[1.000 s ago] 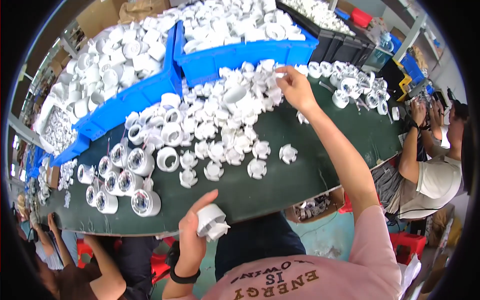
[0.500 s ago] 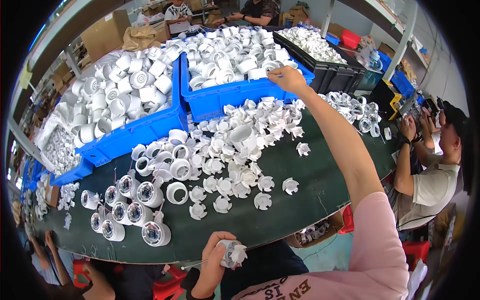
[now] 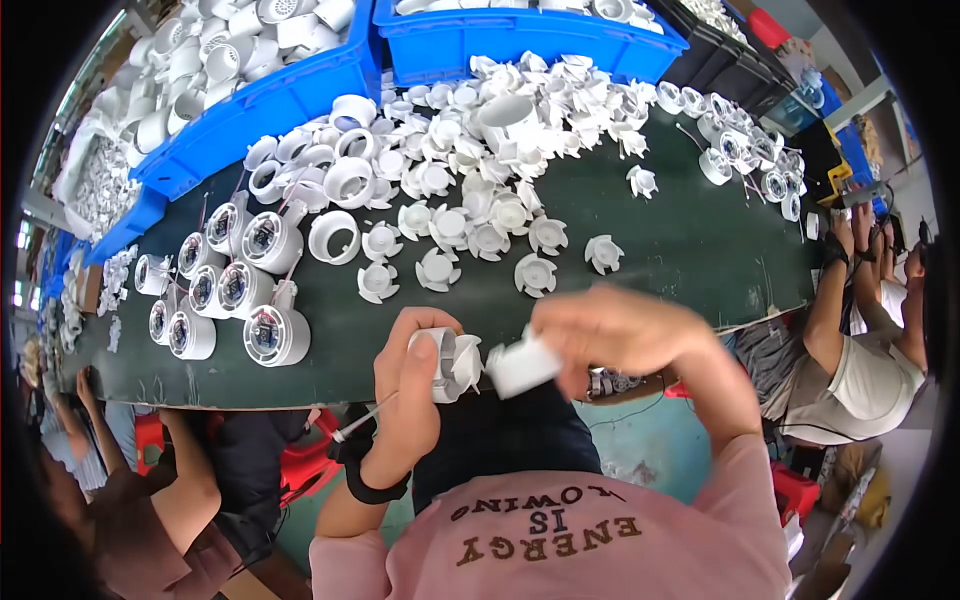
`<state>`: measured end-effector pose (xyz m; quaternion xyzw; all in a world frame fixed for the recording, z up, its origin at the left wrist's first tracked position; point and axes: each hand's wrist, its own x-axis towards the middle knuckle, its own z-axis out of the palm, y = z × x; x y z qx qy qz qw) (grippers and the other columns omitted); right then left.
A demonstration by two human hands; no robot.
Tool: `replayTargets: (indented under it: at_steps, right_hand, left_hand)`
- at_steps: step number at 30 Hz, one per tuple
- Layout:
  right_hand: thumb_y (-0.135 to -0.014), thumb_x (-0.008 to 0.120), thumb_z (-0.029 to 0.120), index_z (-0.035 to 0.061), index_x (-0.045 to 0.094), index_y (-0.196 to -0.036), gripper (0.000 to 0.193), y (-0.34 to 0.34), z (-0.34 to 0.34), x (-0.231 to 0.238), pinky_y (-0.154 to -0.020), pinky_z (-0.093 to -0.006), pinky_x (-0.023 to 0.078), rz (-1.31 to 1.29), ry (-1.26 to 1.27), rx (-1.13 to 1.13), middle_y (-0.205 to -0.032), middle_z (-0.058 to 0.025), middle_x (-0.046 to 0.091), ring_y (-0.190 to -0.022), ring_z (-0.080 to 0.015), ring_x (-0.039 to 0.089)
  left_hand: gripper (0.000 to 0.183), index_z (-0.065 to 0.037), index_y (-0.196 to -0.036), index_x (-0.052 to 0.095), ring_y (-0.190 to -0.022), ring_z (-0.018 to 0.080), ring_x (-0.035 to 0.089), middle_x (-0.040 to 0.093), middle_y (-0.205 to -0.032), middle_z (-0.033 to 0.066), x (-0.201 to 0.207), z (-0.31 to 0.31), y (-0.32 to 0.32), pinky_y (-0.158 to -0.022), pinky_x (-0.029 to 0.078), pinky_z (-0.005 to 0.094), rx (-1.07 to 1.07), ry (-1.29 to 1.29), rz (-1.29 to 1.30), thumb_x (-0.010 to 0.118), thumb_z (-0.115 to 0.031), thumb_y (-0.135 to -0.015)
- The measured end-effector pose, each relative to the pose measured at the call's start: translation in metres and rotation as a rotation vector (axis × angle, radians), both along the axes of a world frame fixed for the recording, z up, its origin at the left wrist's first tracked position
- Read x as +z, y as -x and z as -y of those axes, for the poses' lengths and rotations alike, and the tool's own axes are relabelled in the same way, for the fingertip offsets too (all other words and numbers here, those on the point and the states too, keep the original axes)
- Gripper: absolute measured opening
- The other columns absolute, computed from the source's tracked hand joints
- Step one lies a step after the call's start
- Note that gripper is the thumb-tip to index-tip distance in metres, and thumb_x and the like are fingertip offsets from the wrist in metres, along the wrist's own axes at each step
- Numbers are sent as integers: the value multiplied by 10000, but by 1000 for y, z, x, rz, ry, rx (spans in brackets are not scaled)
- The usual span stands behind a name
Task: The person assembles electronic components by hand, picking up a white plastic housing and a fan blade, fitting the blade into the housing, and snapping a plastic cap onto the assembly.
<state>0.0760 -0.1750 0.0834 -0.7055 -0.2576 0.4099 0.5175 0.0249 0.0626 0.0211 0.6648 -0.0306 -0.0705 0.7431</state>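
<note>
Close to my body, my left hand [image 3: 402, 410] is closed around a small fan unit [image 3: 462, 362], a pale round motor body with white curved blades facing right. A thin cable with a white plug [image 3: 350, 429] trails from it beside my wrist. My right hand [image 3: 625, 328], smeared by motion, grips a short white plastic housing [image 3: 523, 368] just right of the blades; a small gap separates the two. Beyond my hands, loose white fan wheels [image 3: 437, 268] lie scattered over the dark green table [image 3: 400, 335].
Several assembled round white units [image 3: 276, 334] stand at the left, near empty white rings [image 3: 335, 238]. Blue bins [image 3: 530, 45] of white housings line the back. Wired clear-rimmed parts [image 3: 735, 150] lie at the right. Co-workers' arms [image 3: 828, 310] show at both sides.
My right hand has come back from the blue bin toward my left hand, bringing a white housing. My left hand has turned the fan unit sideways. The view has tilted down.
</note>
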Motion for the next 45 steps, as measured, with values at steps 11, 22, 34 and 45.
replayTargets:
  at_steps: [11, 22, 34, 45]
  right_hand:
    - [-942, 587, 226, 53, 297, -1309, 498, 81, -30, -53, -685, -259, 489, -252, -493, -664, -982, -65, 572, -914, -123, 555]
    - [-876, 652, 98, 15, 351, -1270, 502, 92, -21, -58, -712, -278, 514, 68, -462, -700, -1118, -116, 543, -935, -153, 588]
    - [-850, 667, 179, -23, 496, -1230, 463, 83, -29, -67, -686, -305, 478, 748, -348, -726, -1099, -151, 538, -864, -220, 550]
    - [-964, 434, 322, -53, 263, -1379, 585, 86, -45, -91, -1053, -491, 288, 771, -553, -697, -1380, -297, 317, -1284, -408, 348]
  left_hand:
    - [282, 13, -981, 537, -649, 120, 504, 570, -768, 70, 8, 27, 14, -583, 397, 266, -45, -255, 212, 432, -245, -940]
    - [407, 36, -995, 551, -704, 131, 529, 589, -797, 86, 9, 46, 7, -626, 407, 257, -17, -186, 197, 376, -330, -971]
    - [428, 43, -973, 554, -683, 124, 530, 588, -784, 86, 16, 51, 10, -603, 398, 254, -61, -225, 183, 346, -332, -971]
    - [433, 35, -1053, 509, -674, 166, 555, 584, -813, 122, 11, 57, 23, -584, 419, 287, -108, -349, 306, 322, -343, -955]
